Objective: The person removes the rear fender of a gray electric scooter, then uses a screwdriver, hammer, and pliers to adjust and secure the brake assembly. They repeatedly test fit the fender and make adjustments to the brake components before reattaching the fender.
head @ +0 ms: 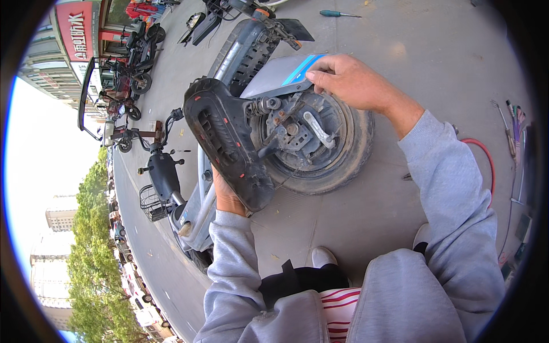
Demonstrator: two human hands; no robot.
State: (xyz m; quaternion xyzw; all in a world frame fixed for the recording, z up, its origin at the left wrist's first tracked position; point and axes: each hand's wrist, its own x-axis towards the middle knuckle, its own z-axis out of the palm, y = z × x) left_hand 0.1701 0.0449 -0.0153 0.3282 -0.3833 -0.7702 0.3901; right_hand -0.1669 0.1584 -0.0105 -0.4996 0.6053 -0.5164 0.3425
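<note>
An electric scooter's rear wheel [364, 141] is before me, with its hub, brake lever arm [315, 124] and shock absorber [262, 106] exposed. My left hand [227, 193] is under the scooter's black plastic seat-base part [231, 145], its fingers mostly hidden behind it. At the edge of the grey side panel with blue stripes [279, 73], above the wheel, my right hand [336, 81] rests with thumb and fingers bent around the panel's end. The scooter's grey frame [201, 214] runs down at the left.
A screwdriver [339, 13] lies on the pavement at the top. A red hose [484, 158] and several long-handled tools [512, 124] are at the right. Another scooter part with a slotted footboard [253, 55] lies behind. Parked scooters [141, 64] stand at upper left; my shoe [324, 257] is below.
</note>
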